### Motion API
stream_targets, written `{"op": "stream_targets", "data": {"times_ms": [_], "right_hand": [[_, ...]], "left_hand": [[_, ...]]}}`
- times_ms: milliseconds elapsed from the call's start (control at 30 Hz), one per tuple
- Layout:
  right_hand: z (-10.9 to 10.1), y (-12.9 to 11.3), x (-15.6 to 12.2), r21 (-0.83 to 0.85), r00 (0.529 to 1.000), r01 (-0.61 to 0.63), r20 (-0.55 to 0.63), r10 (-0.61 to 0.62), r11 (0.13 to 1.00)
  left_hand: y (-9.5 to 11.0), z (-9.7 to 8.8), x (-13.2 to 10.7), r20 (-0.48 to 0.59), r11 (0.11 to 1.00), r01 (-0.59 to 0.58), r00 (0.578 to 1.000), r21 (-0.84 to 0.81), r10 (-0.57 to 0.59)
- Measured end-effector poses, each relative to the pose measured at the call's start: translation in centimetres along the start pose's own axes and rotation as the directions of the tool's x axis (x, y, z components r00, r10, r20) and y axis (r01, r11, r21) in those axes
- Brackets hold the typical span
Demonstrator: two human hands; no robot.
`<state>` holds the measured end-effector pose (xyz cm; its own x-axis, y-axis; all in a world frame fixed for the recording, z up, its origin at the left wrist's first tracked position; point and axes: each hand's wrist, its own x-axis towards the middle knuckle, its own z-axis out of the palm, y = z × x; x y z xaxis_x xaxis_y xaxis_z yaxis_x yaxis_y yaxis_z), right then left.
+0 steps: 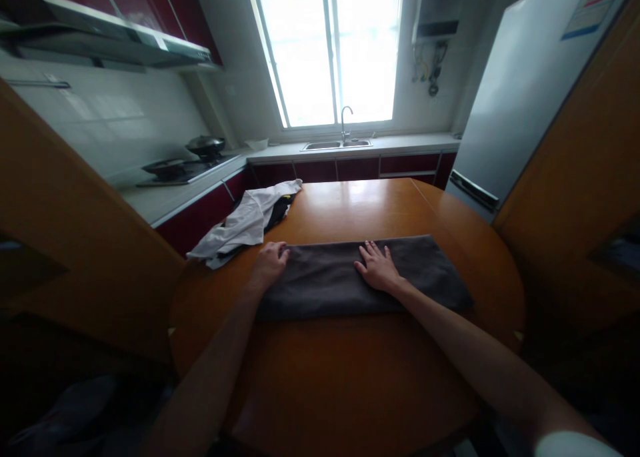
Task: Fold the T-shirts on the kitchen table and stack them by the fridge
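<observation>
A dark grey cloth [320, 280], folded into a long flat strip, lies across the wooden table [350, 377]. What kind of garment or fabric it is, I cannot make out. At its far left corner, my left hand [269, 265] has its fingers curled over the edge and closed on the cloth. My right hand [379, 267] rests flat on top, right of the cloth's middle, palm down with fingers spread.
A crumpled white garment [245, 217] with a black piece [277, 211] beneath it lies at the table's left edge. Beyond are a sink [323, 145], a stove with pans [205, 147] and a fridge [520, 90]. Wooden panels flank both sides.
</observation>
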<state>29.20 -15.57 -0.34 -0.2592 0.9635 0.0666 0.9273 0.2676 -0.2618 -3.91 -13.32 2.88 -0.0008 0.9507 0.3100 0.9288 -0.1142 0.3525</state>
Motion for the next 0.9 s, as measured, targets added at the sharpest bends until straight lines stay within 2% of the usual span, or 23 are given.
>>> {"op": "stream_targets", "data": {"times_ms": [100,167,267,600,767,900], "right_hand": [[0.0,0.0,0.0,0.003,1.000,-0.003,0.003,0.003,1.000],[0.0,0.0,0.0,0.010,1.000,-0.004,0.003,0.004,1.000],[0.0,0.0,0.0,0.015,1.000,-0.002,-0.003,0.002,1.000],[0.0,0.0,0.0,0.003,1.000,-0.006,0.012,0.006,1.000],[-0.1,0.0,0.0,0.005,1.000,-0.007,0.017,0.006,1.000],[-0.1,0.0,0.1,0.012,1.000,-0.007,0.018,0.007,1.000]], "left_hand": [[-3.5,-1.7,0.4,0.107,0.973,0.227,0.967,0.038,-0.230],[-5.0,-2.1,0.4,0.201,0.952,0.306,0.931,0.023,-0.304],[-5.7,-2.2,0.2,0.285,0.926,0.377,0.891,-0.033,-0.353],[-3.9,-3.4,-0.7,0.433,0.802,0.527,0.815,-0.280,-0.384],[-4.3,-3.2,-0.6,0.457,0.813,0.509,0.816,-0.282,-0.353],[-4.4,-2.7,-0.5,0.426,0.865,0.431,0.854,-0.256,-0.299]]}}
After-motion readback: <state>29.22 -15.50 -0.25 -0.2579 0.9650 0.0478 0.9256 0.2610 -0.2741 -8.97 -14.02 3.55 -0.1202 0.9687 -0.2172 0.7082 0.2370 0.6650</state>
